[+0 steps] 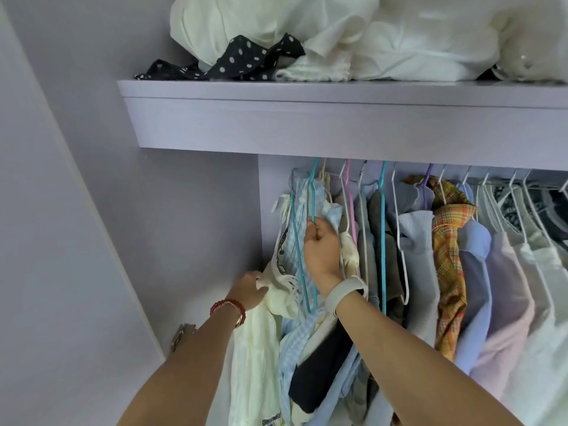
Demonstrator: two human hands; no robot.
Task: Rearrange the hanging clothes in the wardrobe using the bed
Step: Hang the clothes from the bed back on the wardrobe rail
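a teal hanger point(313, 198) at the rail's left end is pinched by the right hand point(321, 250); a cream garment point(261, 339) is gripped by the left hand point(247, 292). shirts point(473, 272) are crowded rightward; white bedding point(338, 29) is piled on the shelf point(338, 118) above.

**Both arms up, both hands busy**

My left arm reaches up and forward from the lower left, bare to the wrist, which wears a red bead bracelet point(228, 305). My left hand point(248, 291) has its fingers curled into pale fabric. My right arm rises from the lower right, a white band point(343, 295) on its wrist. My right hand point(321, 252) sits higher, fingers pinching a teal hanger.
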